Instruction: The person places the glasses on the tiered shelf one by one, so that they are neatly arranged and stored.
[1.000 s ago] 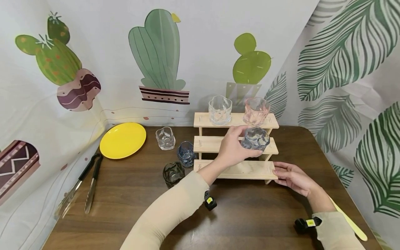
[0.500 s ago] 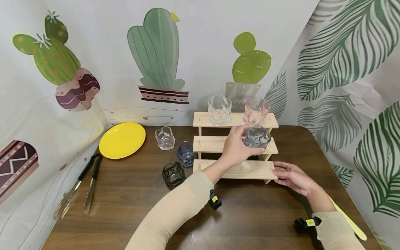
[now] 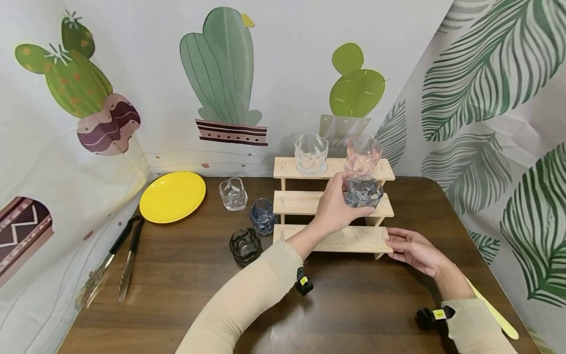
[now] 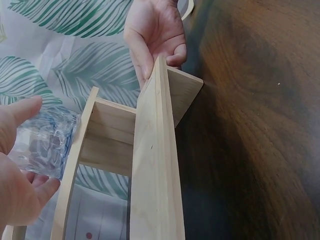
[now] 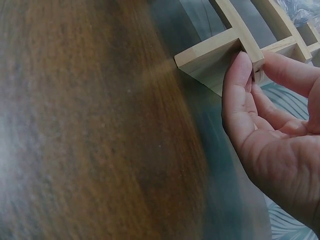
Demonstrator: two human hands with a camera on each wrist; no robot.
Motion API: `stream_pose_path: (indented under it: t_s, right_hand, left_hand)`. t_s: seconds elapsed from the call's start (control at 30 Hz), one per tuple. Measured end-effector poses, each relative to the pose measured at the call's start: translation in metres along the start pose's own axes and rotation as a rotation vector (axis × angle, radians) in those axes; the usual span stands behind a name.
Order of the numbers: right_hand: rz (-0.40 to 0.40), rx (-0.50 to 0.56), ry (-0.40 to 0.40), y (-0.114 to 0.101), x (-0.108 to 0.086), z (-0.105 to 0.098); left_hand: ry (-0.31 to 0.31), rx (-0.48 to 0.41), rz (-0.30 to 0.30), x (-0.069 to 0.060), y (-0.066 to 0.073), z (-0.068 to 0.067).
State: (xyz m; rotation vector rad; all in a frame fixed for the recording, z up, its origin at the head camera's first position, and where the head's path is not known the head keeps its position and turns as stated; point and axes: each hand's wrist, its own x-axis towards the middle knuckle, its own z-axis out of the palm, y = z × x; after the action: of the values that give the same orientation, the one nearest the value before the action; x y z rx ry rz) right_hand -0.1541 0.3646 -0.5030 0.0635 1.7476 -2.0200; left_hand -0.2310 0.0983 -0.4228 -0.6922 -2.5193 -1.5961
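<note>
My left hand (image 3: 332,205) holds a blue-tinted glass (image 3: 364,191) at the right end of the middle shelf of a three-tier wooden rack (image 3: 340,239). Thumb and fingers lie on opposite sides of this glass (image 4: 47,142), and its base appears to touch the middle board in the left wrist view. With my right hand (image 3: 415,250) I pinch the right end of the lowest board, thumb on one face and fingers on the other, as the right wrist view shows. On the top tier stand a clear glass (image 3: 311,156) and a pink glass (image 3: 362,153).
Left of the rack stand a clear glass (image 3: 233,194), a blue glass (image 3: 264,217) and a dark glass (image 3: 245,247). Farther left lie a yellow plate (image 3: 172,197) and black-handled tongs (image 3: 127,270). A pale yellow strip (image 3: 499,315) shows beside the right sleeve. Printed cloth hangs behind.
My left hand has shifted slightly right with the blue-tinted glass along the middle tier. The right hand keeps its grip on the lowest board.
</note>
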Motion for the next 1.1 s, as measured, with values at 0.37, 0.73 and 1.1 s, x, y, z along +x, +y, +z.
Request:
stream_pose_path:
  t_s: [0.37,0.73,1.1]
  right_hand:
    - [-0.007,0.016,-0.021,0.0,-0.001,0.0]
    - [-0.018,0.023,-0.033,-0.002,0.0,0.0]
    - [-0.003,0.004,-0.018,-0.001,0.001,-0.001]
  left_hand:
    - [-0.053,-0.104,-0.02,-0.019,-0.003,-0.025]
    - [-0.033,-0.108,0.124,-0.053,0.002,-0.09]
    - [0.023,-0.008,0.163,-0.101,-0.037,-0.158]
